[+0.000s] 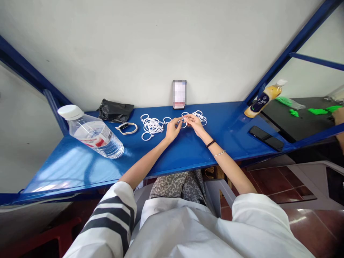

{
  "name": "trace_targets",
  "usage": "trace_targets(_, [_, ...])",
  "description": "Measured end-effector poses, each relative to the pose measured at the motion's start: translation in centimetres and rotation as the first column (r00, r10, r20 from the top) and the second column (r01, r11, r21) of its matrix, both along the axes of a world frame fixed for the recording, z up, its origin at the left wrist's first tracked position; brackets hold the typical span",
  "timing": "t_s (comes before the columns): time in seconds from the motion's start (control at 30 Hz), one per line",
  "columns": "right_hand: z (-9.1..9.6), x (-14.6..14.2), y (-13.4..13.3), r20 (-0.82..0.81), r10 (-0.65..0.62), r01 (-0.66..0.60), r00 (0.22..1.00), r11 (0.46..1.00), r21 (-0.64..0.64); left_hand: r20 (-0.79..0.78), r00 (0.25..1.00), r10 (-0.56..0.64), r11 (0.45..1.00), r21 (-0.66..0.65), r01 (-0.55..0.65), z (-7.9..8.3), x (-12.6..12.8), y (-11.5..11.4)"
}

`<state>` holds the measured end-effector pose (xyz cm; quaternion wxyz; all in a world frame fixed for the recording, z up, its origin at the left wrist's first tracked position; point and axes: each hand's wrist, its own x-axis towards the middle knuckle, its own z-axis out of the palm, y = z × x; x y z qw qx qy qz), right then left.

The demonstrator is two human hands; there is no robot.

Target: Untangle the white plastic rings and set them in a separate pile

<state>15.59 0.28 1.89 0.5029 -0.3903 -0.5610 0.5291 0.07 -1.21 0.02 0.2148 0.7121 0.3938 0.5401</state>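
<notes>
My left hand [173,129] and my right hand [195,124] meet over the blue table [188,150], both pinching one white plastic ring [182,123] between their fingertips. A heap of white rings [152,127] lies just left of my left hand. A smaller cluster of white rings [200,116] lies behind my right hand. A single loose ring [167,120] rests between the heap and my hands. My right wrist wears a dark bead bracelet and a thin bangle.
A phone [179,94] leans upright against the wall. A clear water bottle [91,132] stands at the left, with a wristwatch [127,127] and a black bag [115,111] nearby. A yellow drink bottle [264,98] and a dark phone [266,138] are at the right.
</notes>
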Motion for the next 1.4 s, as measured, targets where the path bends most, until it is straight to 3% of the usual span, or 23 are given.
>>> trace_targets(0.2, [0.3, -0.2, -0.2, -0.092, 0.029, -0.044, 0.995, 0.985, -0.168, -0.026, 0.998, 0.052, 0.996, 0.076, -0.05, -0.2, -0.1, 0.2])
trace_targets(0.43, [0.6, 0.0, -0.1, -0.247, 0.116, -0.182, 0.962, 0.947, -0.265, -0.012, 0.999, 0.041, 0.994, 0.099, -0.04, 0.1, -0.1, -0.1])
trace_targets(0.67, [0.7, 0.2, 0.1, -0.405, 0.225, -0.357, 0.886, 0.889, -0.287, -0.026, 1.0, 0.016, 0.99, 0.144, -0.012, 0.5, 0.2, -0.4])
trace_targets(1.4, [1.0, 0.2, -0.3, -0.468, 0.26, -0.417, 0.845, 0.868, -0.271, -0.063, 0.998, -0.008, 0.989, 0.144, 0.017, 0.8, 0.1, -1.0])
